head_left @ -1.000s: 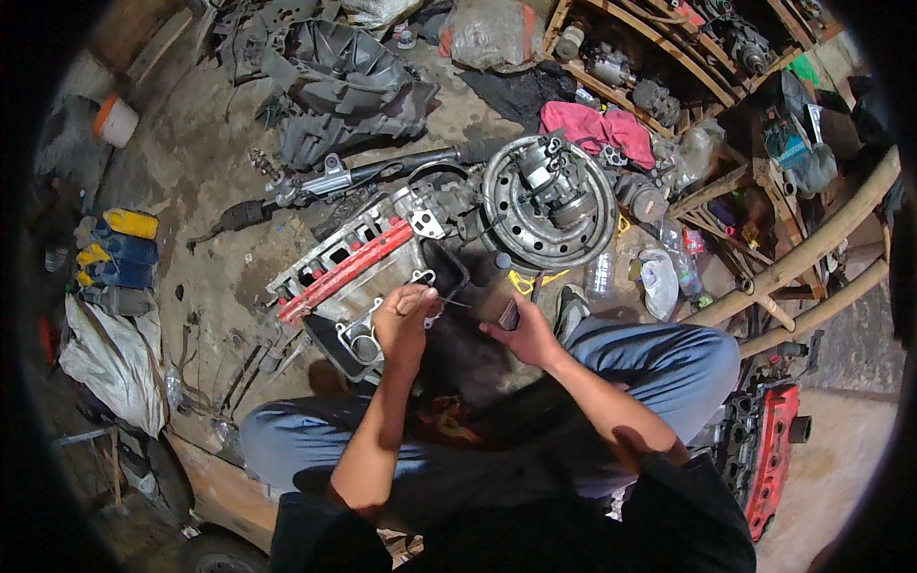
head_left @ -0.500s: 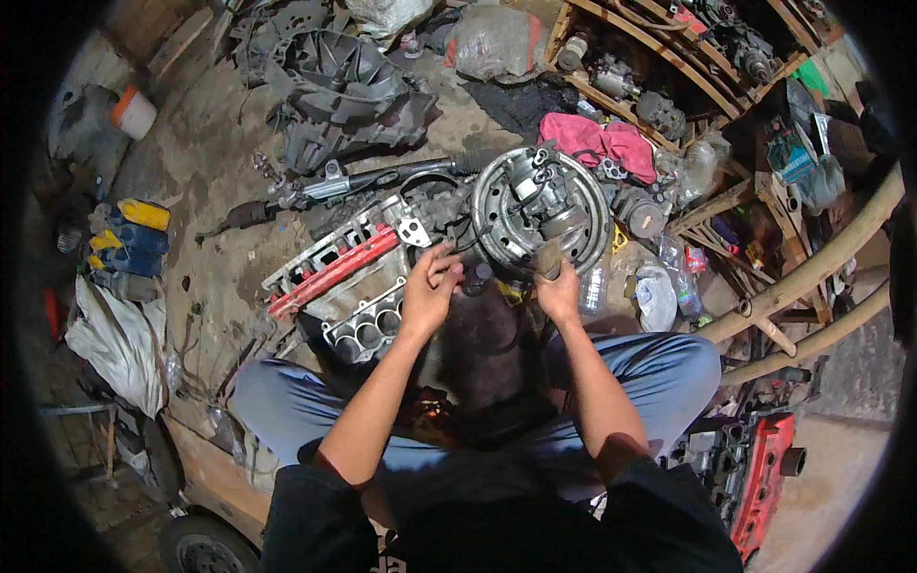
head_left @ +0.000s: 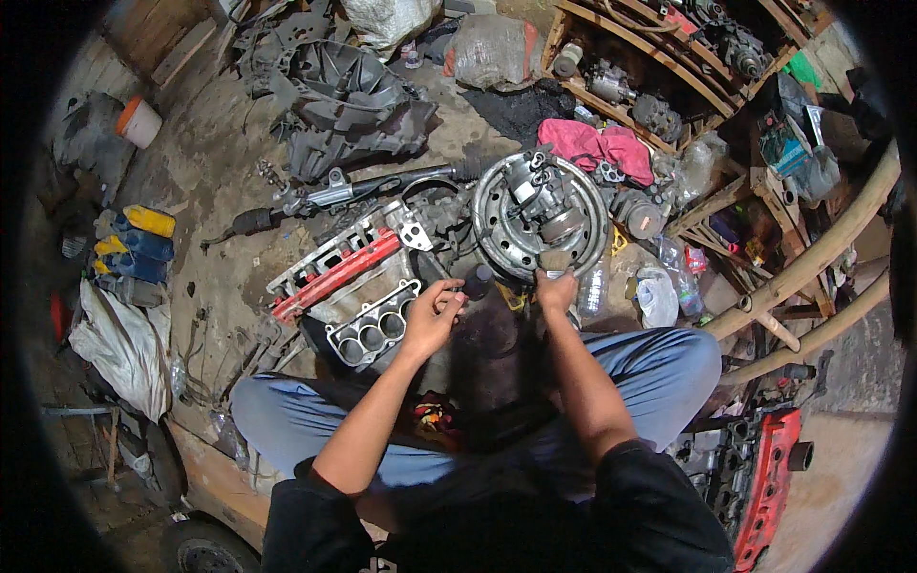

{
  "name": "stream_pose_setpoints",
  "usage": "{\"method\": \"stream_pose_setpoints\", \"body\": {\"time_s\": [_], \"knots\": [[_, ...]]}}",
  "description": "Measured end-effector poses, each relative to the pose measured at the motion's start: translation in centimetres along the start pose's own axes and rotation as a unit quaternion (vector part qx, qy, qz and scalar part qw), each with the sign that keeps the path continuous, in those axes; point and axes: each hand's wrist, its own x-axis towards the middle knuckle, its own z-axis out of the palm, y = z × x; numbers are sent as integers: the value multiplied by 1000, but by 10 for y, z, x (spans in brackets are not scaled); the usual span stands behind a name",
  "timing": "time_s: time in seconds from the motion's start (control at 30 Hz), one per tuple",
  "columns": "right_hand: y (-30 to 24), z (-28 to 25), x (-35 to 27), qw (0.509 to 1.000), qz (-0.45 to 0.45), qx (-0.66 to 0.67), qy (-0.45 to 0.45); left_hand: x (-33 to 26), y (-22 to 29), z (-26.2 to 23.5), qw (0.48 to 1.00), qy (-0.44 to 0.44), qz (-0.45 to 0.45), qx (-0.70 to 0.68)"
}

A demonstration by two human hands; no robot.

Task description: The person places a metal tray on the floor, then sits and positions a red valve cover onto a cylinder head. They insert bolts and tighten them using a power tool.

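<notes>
In my right hand [head_left: 555, 291] is a short paintbrush with tan bristles [head_left: 556, 259], its tip at the near edge of a steel wheel rim [head_left: 490, 229]. The fingers are wrapped round its handle. A greasy metal part with a round housing [head_left: 564, 229] rests on the rim. My left hand [head_left: 432, 320] hovers with bent, slightly parted fingers and nothing visible in them. Just right of its fingertips stands a dark round-topped object [head_left: 478, 277], too dim to name. Beside that hand lies an engine block [head_left: 368, 334] with open cylinder bores.
A red-striped engine part [head_left: 334, 275] and a long steering rack [head_left: 353, 186] lie beyond the block. Pink cloth [head_left: 597, 148] sits behind the rim. Plastic bottles [head_left: 592, 291] are to its right, near a wooden rack [head_left: 659, 57] and bamboo poles [head_left: 821, 263]. A gearbox housing [head_left: 358, 105] lies far left.
My left hand has drawn slightly nearer and its fingers have curled in. My right hand has shifted a little nearer with the brush, whose bristles now show more clearly.
</notes>
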Motion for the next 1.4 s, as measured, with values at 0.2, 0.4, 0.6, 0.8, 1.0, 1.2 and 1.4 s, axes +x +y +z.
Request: {"method": "stream_pose_setpoints", "body": {"time_s": [0.2, 0.4, 0.6, 0.8, 1.0, 1.2, 1.4], "knots": [[14, 16, -21, 995, -95, 1, 21, -4, -9, -8, 1000, 10, -1, 1], [4, 32, -24, 974, -224, 20, 27, -8, -7, -15, 999, 32, 9, 0], [-24, 18, -52, 970, -237, -9, 57, -19, -12, -29, 998, 51, 9, 25], [-22, 28, -58, 971, -235, -44, 28, -21, -21, -36, 998, 57, -2, 18], [-19, 39, -23, 948, -298, -61, 95, -20, -24, -36, 998, 62, -13, 9], [-5, 43, -13, 936, -299, -158, 95, -16, -15, -32, 998, 43, -21, 28], [-16, 0, -8, 942, -306, 36, 134, -5, -18, -25, 1000, 17, 2, 22]]}}
